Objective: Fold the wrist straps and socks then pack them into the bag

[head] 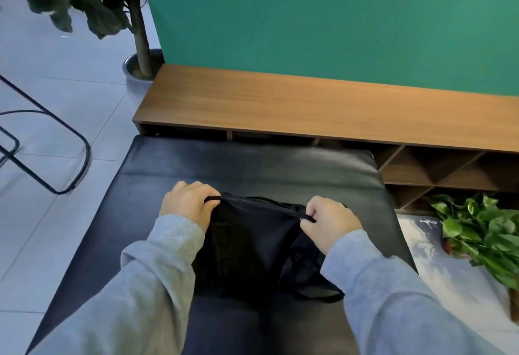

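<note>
Both hands (187, 203) (327, 221) pinching bag (252, 242) rim on bench (280, 169) (zip taut); could slip, mouth collapsing shut.

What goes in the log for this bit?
left hand: grips bag top | right hand: pinches bag top | bag: on bench

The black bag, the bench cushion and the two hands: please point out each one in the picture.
black bag (250, 245), head view, on its front fabric panel.
bench cushion (252, 166), head view, on its bare top.
left hand (188, 203), head view, on its back.
right hand (328, 222), head view, on its back.
</note>
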Demonstrator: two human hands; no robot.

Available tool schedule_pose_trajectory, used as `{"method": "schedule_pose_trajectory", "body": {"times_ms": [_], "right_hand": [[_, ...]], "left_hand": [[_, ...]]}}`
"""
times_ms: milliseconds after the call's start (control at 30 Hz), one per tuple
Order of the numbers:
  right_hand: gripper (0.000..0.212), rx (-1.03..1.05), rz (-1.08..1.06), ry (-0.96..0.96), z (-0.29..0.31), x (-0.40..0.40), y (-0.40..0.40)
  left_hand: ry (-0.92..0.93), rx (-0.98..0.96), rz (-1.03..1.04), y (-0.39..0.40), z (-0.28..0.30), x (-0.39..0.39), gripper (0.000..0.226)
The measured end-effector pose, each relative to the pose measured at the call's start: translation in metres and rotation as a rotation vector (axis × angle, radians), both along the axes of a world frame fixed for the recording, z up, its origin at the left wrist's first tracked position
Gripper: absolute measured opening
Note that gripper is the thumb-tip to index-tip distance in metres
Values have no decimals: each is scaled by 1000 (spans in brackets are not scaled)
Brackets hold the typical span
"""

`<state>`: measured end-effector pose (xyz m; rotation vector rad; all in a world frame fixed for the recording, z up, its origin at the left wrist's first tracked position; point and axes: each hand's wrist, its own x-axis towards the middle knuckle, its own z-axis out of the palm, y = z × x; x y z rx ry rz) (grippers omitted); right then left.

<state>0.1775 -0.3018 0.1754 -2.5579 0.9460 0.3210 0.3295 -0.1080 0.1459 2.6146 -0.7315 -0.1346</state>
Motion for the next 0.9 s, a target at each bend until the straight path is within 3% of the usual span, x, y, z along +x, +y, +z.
{"method": "schedule_pose_trajectory", "body": {"times_ms": [167, 367, 667, 767, 900], "right_hand": [[17, -6, -32, -61, 6, 53, -24], [22, 12, -125, -288, 10, 130, -63], [12, -67, -139, -635, 31, 230, -124], [13, -129, -63, -652, 32, 259, -144], [13, -199, -6, -631, 24, 294, -169]], "left_hand": [[69, 10, 4, -22, 20, 48, 19], [39, 6, 14, -61, 38, 121, 21], [-169, -191, -58, -127, 67, 213, 17], [-207, -117, -121, -148, 65, 242, 11], [-273, 31, -205, -174, 59, 279, 27]]}}
